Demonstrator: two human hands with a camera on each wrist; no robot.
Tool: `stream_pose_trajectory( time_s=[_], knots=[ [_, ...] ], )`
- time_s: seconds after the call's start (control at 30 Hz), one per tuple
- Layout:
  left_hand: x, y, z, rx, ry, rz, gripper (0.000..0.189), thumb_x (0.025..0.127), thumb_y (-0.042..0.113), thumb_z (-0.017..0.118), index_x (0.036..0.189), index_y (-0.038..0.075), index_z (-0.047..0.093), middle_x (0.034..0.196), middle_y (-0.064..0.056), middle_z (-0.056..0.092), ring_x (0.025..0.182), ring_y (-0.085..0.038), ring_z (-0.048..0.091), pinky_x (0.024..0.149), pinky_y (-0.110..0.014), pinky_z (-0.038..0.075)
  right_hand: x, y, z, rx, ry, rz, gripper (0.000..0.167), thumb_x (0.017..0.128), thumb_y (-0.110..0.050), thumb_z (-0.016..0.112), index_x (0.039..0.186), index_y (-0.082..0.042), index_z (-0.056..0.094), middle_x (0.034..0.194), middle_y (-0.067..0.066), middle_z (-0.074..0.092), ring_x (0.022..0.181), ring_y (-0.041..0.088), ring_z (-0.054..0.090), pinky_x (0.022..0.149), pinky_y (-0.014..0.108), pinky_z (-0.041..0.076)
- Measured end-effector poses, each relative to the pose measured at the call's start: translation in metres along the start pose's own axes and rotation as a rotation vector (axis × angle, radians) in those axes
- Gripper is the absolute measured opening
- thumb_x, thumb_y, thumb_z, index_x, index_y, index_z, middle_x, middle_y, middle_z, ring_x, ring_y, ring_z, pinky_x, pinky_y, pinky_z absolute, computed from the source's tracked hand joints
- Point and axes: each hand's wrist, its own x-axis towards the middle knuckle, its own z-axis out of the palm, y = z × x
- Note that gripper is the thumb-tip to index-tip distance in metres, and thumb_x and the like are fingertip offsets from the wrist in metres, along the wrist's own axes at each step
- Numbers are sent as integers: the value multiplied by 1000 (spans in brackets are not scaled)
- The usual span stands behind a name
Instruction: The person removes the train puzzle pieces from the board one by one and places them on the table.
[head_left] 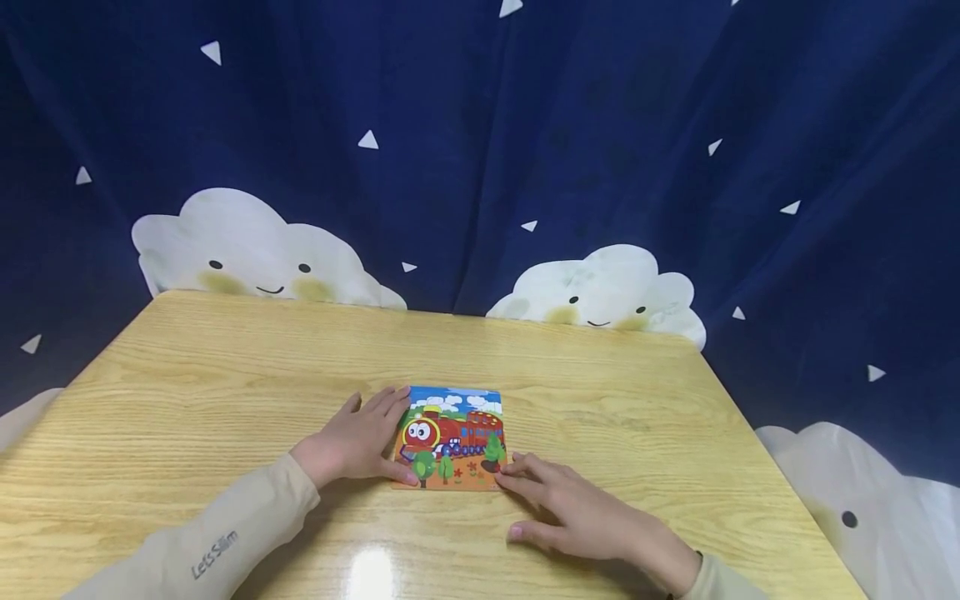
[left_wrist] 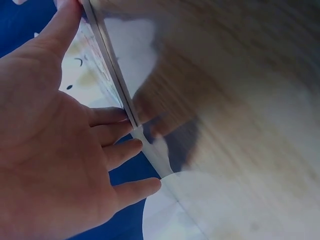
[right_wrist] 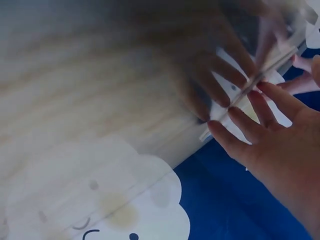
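A small flat puzzle (head_left: pixel 457 446) with a cartoon red train, trees and a blue sky lies on the wooden table. Along its left side is my left hand (head_left: pixel 363 442), fingers stretched toward the upper left corner and thumb on the lower left corner. My right hand (head_left: pixel 573 508) touches the lower right edge with its fingertips, its thumb apart from the puzzle on the table side. From the left wrist, the puzzle's edge (left_wrist: pixel 112 67) looks thin and layered, with the left hand (left_wrist: pixel 60 150) spread against it. The right hand's (right_wrist: pixel 285 130) fingertips meet the edge in the right wrist view.
The glossy wooden table (head_left: pixel 225 367) stretches around the puzzle on every side. Behind it hangs a dark blue curtain (head_left: pixel 442 167) with white triangles and smiling clouds (head_left: pixel 255 250).
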Motion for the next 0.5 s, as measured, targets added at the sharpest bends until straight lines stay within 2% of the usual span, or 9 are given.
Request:
stream_pose_trajectory(
  time_s=[0.17,0.27,0.4,0.5],
  knots=[
    [-2,1,0,10,28,21,112,74,68,71,149,-6,32,157,-21,25,143,-39,26,107,-69,21,5,4,-7,139,-24,-6,54,100,-43,54,142,-10,52,141,-1,47,129,18,45,107,44,39],
    [-1,3,2,24,62,56,110,74,67,71,148,-5,34,157,-20,27,142,-37,28,106,-69,23,11,9,-12,203,-19,-2,47,100,-37,56,139,-10,55,137,0,51,127,17,47,106,43,40],
    [4,11,5,23,78,126,101,78,63,70,148,-2,37,157,-19,27,143,-36,28,107,-67,25,26,19,-18,296,44,30,40,100,-28,58,132,-4,59,130,6,58,121,22,53,102,43,44],
    [10,22,8,29,68,181,93,81,60,69,148,1,40,157,-18,28,143,-35,27,108,-65,25,44,28,-21,388,125,90,33,100,-16,58,127,2,60,123,14,63,113,27,60,95,39,50]
  ],
)
